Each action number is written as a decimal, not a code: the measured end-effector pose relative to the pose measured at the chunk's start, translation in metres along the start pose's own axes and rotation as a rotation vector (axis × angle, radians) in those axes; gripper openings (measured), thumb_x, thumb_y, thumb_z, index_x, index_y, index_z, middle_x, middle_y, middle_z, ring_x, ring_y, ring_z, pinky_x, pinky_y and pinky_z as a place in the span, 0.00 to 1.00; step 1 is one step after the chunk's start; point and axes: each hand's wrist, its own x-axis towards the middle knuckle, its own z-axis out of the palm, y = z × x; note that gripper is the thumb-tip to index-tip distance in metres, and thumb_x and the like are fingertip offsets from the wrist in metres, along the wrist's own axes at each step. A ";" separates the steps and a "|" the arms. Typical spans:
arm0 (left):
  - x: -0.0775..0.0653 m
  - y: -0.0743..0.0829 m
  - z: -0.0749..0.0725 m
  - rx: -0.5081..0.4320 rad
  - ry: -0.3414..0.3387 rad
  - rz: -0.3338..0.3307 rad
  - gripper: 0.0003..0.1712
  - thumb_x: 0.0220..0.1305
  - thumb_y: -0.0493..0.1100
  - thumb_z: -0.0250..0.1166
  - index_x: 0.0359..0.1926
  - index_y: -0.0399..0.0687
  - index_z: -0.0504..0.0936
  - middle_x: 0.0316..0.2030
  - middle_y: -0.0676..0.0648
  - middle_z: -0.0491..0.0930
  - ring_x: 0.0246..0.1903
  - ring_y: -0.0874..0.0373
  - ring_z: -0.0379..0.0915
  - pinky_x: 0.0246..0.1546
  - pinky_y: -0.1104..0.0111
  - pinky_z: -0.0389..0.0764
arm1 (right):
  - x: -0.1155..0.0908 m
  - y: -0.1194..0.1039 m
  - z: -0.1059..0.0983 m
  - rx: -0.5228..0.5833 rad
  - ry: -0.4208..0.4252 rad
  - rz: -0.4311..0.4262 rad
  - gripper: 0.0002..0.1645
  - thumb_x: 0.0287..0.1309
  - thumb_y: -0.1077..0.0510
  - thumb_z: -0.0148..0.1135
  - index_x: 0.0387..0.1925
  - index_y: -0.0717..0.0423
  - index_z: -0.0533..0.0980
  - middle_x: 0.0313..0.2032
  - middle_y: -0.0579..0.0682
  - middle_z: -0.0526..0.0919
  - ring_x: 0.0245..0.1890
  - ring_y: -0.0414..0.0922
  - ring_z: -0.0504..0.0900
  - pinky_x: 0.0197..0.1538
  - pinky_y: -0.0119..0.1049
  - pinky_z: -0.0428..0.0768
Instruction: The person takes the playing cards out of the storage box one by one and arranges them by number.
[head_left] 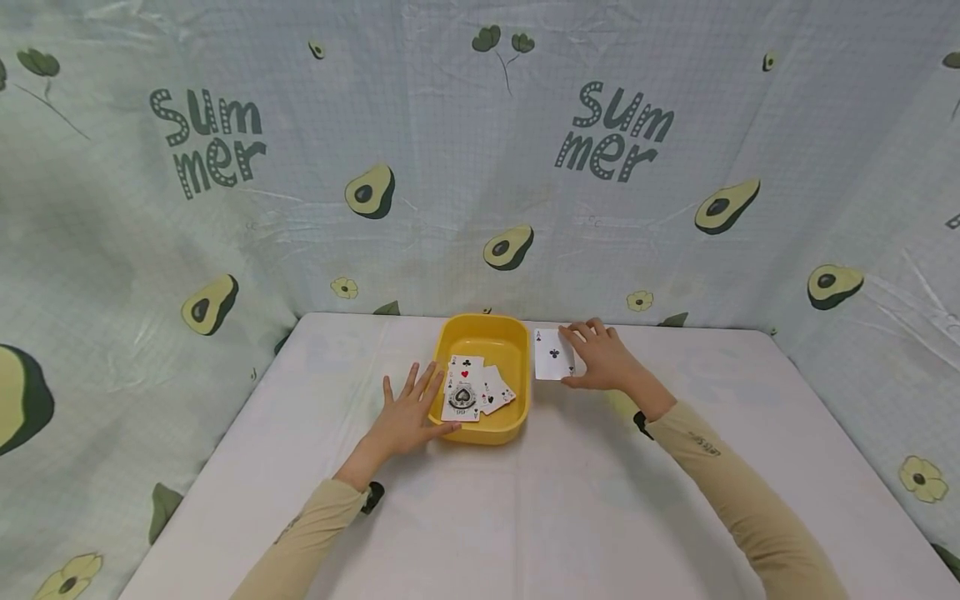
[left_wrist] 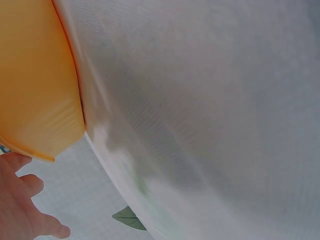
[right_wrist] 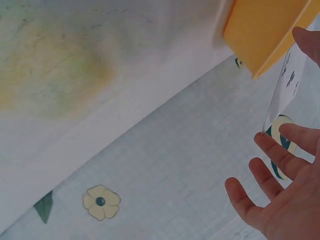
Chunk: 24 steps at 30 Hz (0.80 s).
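A yellow plastic tub (head_left: 491, 435) holds several playing cards (head_left: 462, 398), lying face up and overlapping; a card with a large ornate spade is on top. My left hand (head_left: 405, 417) rests at the tub's left side, fingers spread and straight, with the thumb along its near rim. Just right of the tub, my right hand (head_left: 602, 358) holds an ace of clubs (head_left: 552, 356) by its right edge, between thumb and fingertips. In the right wrist view the card (right_wrist: 287, 82) is raised beside the tub (right_wrist: 257, 37), seen at a slant.
The tub stands near the back edge of a table covered with a white cloth (head_left: 480, 517). Behind it hangs a pale sheet (head_left: 435, 117) printed with avocados, flowers and lettering. The sheet also runs along both sides.
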 end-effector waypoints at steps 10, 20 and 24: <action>0.001 0.000 0.000 0.014 0.002 -0.011 0.53 0.52 0.73 0.49 0.69 0.47 0.45 0.70 0.45 0.41 0.68 0.42 0.34 0.57 0.34 0.37 | -0.003 0.022 0.005 0.001 0.005 0.040 0.50 0.42 0.40 0.65 0.63 0.58 0.58 0.59 0.57 0.64 0.57 0.57 0.58 0.53 0.56 0.61; 0.000 0.003 -0.002 0.008 -0.003 -0.013 0.53 0.52 0.72 0.50 0.69 0.46 0.46 0.70 0.44 0.42 0.68 0.41 0.34 0.57 0.34 0.37 | 0.000 0.037 0.018 0.038 0.015 0.043 0.50 0.43 0.40 0.63 0.64 0.59 0.57 0.59 0.59 0.65 0.55 0.58 0.59 0.49 0.55 0.62; 0.000 0.003 -0.003 0.007 0.000 -0.016 0.53 0.52 0.73 0.49 0.69 0.46 0.46 0.70 0.44 0.42 0.68 0.42 0.34 0.57 0.35 0.37 | 0.003 0.042 0.028 0.074 -0.006 0.056 0.49 0.43 0.42 0.64 0.64 0.58 0.57 0.59 0.59 0.65 0.55 0.59 0.59 0.48 0.55 0.61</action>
